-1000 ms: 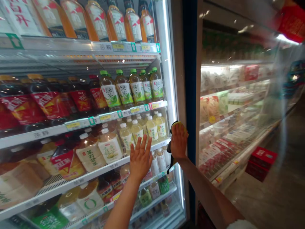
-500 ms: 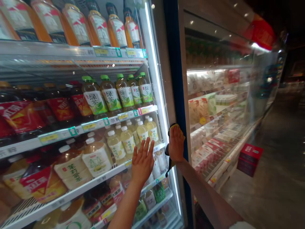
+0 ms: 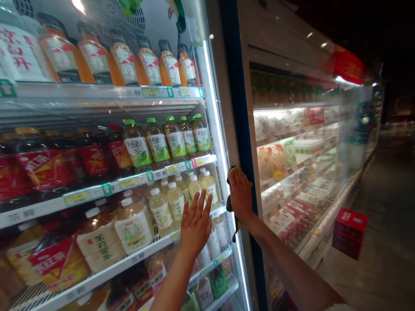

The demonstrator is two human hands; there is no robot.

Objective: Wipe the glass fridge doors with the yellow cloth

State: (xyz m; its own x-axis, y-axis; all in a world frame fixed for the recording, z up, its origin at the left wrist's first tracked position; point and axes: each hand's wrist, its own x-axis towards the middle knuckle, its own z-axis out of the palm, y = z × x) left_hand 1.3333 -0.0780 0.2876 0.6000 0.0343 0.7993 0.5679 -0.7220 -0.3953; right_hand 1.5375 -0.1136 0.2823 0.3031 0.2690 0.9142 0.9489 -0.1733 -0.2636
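My left hand (image 3: 195, 222) is spread, its fingers stretched upward, against or just in front of the glass door of a drinks cooler. Behind its fingertips stand pale yellow bottles (image 3: 161, 211) with white caps. My right hand (image 3: 241, 192) presses a yellow and dark cloth (image 3: 232, 173) to the metal door frame (image 3: 223, 125), near the lit strip at the door's edge. Most of the cloth is hidden under the fingers, and a dark loop hangs below. Green tea bottles (image 3: 158, 140) with green caps stand on the shelf above.
Several shelves of bottles fill the cooler, with amber bottles (image 3: 123, 62) near the top. Right of the dark blue side panel (image 3: 238, 108) runs an open chilled display (image 3: 298, 149) of packaged food. A red box (image 3: 350, 233) stands low beside it, near the floor (image 3: 382, 216).
My view has tilted up, so the shelves appear lower and more of the top shelf shows. Both hands sit slightly higher against the door, the right one still with the cloth.
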